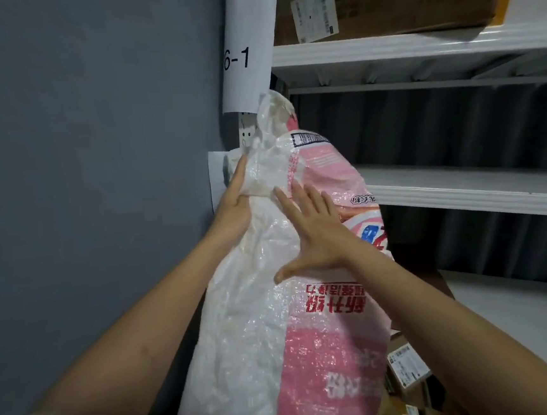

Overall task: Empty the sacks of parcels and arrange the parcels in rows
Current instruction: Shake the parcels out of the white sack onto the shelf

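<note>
Left hand point(232, 207) gripping, right hand point(314, 233) flat, pink-white woven sack point(277, 339)

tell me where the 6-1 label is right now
In the head view the 6-1 label hangs at the upper middle, on the shelf post left of the white shelves, just above the sack.

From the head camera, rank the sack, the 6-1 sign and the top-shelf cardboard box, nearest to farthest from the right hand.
1. sack: directly under the right hand, which lies flat on it.
2. 6-1 sign: above, on the rack post.
3. cardboard box: top shelf, upper right.
</note>
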